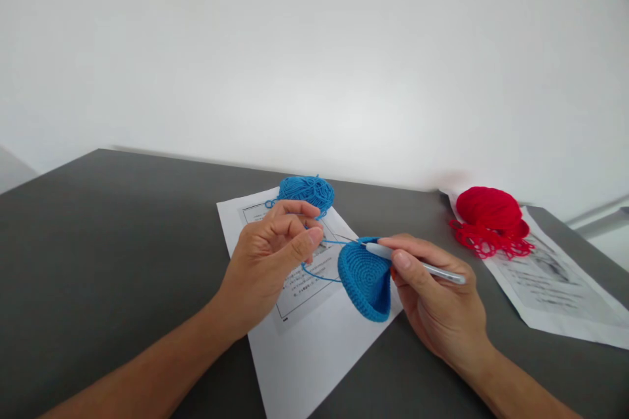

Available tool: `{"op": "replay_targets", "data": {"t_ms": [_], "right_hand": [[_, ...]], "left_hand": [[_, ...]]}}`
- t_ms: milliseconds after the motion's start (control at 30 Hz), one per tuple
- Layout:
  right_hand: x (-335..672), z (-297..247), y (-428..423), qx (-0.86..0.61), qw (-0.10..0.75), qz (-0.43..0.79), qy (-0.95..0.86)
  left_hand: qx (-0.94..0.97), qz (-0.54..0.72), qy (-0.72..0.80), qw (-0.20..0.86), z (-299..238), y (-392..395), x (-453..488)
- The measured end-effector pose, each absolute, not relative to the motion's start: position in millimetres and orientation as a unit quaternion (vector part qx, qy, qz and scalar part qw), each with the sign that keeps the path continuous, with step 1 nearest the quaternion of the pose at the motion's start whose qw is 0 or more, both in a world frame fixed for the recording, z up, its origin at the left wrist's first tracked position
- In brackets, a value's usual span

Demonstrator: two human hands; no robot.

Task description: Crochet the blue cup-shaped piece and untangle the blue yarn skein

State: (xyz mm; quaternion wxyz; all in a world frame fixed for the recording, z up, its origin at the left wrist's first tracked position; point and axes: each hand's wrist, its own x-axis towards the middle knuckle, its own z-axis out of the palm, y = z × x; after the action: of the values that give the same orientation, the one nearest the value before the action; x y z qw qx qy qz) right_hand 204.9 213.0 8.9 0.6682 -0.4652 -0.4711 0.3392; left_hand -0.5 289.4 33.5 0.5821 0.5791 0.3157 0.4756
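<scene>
A round, cupped piece of blue crochet (366, 278) hangs between my hands, its hollow side partly facing me. My right hand (437, 294) grips a crochet hook (417, 262) with a grey handle, and the hook's thin metal tip points left over the rim of the piece. The right fingers also reach the right edge of the crochet. To the left, my left hand (275, 255) pinches blue yarn (334, 242) between thumb and fingers. One strand runs from there to the hook, and another loops below toward the crochet.
A ball of blue yarn (307, 192) lies on a printed sheet (314, 353) beneath my hands. At the right, a ball of red yarn (489, 209) with loose loops rests on another printed sheet (555, 301). The dark table (122, 262) ends at a pale wall.
</scene>
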Motion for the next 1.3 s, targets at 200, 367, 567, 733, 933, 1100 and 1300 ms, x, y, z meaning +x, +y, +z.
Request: {"op": "replay_targets", "data": {"t_ms": [200, 367, 567, 733, 933, 1100, 1300], "right_hand": [[203.5, 11.2, 212.3, -0.468, 0.667, 0.34, -0.469], [205.7, 8.1, 212.5, -0.476, 0.665, 0.337, -0.466], [208.8, -1.4, 210.3, -0.514, 0.648, 0.335, -0.45], [209.9, -5.2, 210.5, -0.525, 0.642, 0.328, -0.452], [210.1, -4.1, 212.6, -0.532, 0.652, 0.319, -0.436], [202.9, 4.2, 213.8, -0.517, 0.67, 0.321, -0.426], [202.3, 32.6, 215.9, -0.447, 0.732, 0.317, -0.405]], "left_hand": [[0.592, 0.501, 0.33, 0.538, 30.1, 292.0, 0.2], [0.612, 0.511, 0.352, 0.49, 30.0, 292.0, 0.2], [0.593, 0.526, 0.39, 0.469, 30.7, 293.2, -0.3], [0.533, 0.508, 0.378, 0.561, 33.1, 292.3, 2.7], [0.4, 0.458, 0.292, 0.738, 49.3, 287.9, 0.1], [0.4, 0.436, 0.205, 0.78, 62.5, 287.3, -8.5], [0.651, 0.448, 0.319, 0.523, 62.4, 297.1, -17.6]]}}
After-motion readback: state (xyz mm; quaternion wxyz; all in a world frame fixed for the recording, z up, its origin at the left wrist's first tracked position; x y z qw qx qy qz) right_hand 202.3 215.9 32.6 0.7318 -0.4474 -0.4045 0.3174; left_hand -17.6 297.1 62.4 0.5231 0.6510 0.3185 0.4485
